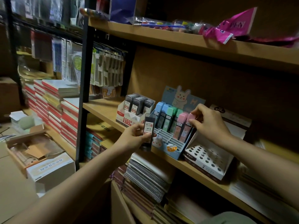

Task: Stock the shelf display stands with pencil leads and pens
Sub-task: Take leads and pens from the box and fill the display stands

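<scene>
The left hand (137, 136) grips one dark lead case (148, 131) just before the blue stand (174, 148), whose seven or so pastel cases (blue, green, pink) fill the back rows. The right hand (208, 122) pinches the pink case (191, 118) above its slot; misaligned, it could topple neighbours.

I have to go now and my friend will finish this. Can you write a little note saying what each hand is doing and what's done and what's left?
Left hand: grips a dark pencil lead case, not yet placed.
Right hand: pinches a pink lead case at the blue bunny display stand.
Done: the stand's back rows hold blue, green and pink cases; the white stand holds dark cases.
Left: the bunny stand's front slots and the white pen stand with round holes are empty.
</scene>
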Available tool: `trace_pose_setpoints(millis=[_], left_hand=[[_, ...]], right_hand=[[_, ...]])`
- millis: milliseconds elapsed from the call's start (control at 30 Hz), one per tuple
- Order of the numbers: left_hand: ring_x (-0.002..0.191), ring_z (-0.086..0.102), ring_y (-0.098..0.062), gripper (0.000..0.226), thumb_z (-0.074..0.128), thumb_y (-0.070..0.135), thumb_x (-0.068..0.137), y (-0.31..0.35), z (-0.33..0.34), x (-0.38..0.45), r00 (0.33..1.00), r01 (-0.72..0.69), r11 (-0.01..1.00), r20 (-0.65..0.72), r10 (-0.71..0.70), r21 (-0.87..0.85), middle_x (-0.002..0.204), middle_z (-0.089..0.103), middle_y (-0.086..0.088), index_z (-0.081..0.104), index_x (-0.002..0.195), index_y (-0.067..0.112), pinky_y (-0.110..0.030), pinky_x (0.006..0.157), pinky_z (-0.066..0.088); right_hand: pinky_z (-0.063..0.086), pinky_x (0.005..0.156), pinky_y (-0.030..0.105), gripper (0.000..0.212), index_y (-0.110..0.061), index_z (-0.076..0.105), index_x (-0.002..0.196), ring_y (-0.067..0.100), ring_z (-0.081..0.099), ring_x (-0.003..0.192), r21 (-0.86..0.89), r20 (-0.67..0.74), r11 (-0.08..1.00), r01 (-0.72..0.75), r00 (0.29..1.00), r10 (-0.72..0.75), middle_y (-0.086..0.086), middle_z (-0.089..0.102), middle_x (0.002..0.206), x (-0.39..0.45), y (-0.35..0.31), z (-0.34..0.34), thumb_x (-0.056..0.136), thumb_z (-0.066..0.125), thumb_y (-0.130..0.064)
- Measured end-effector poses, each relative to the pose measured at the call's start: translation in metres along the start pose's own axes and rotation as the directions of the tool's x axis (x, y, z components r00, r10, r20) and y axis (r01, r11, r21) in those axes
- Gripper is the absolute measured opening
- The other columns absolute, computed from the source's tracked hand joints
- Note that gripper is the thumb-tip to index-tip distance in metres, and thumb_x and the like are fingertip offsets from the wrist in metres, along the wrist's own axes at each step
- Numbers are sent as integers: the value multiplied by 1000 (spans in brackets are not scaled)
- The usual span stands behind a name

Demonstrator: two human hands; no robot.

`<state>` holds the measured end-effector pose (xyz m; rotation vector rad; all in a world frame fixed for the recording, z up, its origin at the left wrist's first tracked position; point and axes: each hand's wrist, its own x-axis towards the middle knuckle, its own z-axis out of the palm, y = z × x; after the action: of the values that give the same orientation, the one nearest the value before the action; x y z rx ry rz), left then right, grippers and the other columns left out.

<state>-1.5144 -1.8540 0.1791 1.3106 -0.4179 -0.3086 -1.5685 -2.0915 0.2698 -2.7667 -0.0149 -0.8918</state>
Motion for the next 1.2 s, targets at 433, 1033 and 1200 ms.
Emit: trace_pose_setpoints(millis=[433,1033,1200], left_hand=[[101,66,-28,25,59,4,91,2,1,1,997,-59,998,-56,60,18,111,66,-14,62,114,15,-38,72,58],[118,49,-12,37,59,29,93,9,-28,15,890,-188,721,-195,413,667,131,49,0,50,128,19,-32,96,49],[146,11,-21,64,56,45,92,-2,-48,20,947,-133,431,-14,320,892,160,10,3,28,148,33,-47,117,26]], right_hand=[[40,72,21,19,-13,68,96,13,55,85,-167,21,985,-43,999,47,0,55,97,-1,0,7,82,77,-21],[60,75,35,20,-22,65,93,15,68,84,374,-37,927,5,999,10,-3,68,90,76,-85,37,79,79,-20],[50,62,17,14,-23,64,93,13,62,85,208,-124,978,-29,991,56,0,66,96,114,-83,46,84,75,-25]])
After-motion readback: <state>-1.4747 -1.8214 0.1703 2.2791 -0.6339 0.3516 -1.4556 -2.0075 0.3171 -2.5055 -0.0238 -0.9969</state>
